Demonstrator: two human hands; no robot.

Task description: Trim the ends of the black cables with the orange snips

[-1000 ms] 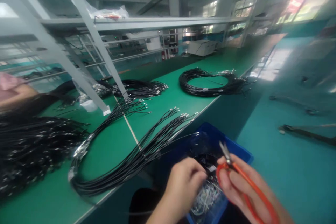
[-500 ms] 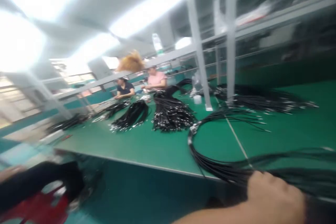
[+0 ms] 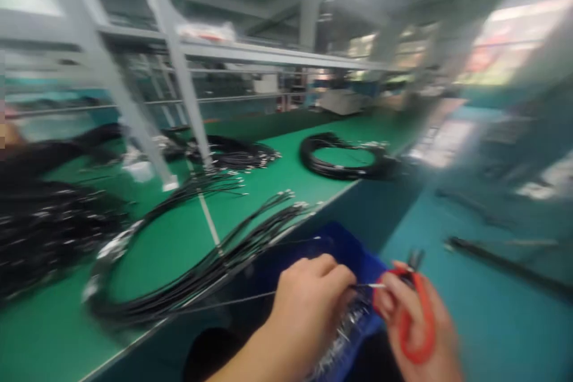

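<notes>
My left hand [image 3: 311,295] is closed around a thin black cable [image 3: 233,300] above a blue bin [image 3: 333,239]. The cable's pale tip [image 3: 371,286] sticks out past my fingers and reaches the fingers of my right hand [image 3: 421,322]. Red-handled scissors [image 3: 423,334] sit in my right hand, their short blades pointing up and away from the cable. Whether the right fingertips also pinch the tip is too blurred to tell. Under my hands, the bin holds loose silvery scraps [image 3: 333,349]. To the left, a looped bundle of black cables [image 3: 188,298] lies along the table edge.
The green table [image 3: 165,245] also bears a coiled cable bundle [image 3: 335,168], another bundle [image 3: 244,152] and a large black cable pile [image 3: 58,227]. White shelf posts [image 3: 179,71] rise from it. Dark bars [image 3: 505,265] lie low on the right, over the floor.
The view swung left half a second ago and is now back on the right. My left hand went from the cable bundle to above the bin, where a cable now stretches toward the right hand.
</notes>
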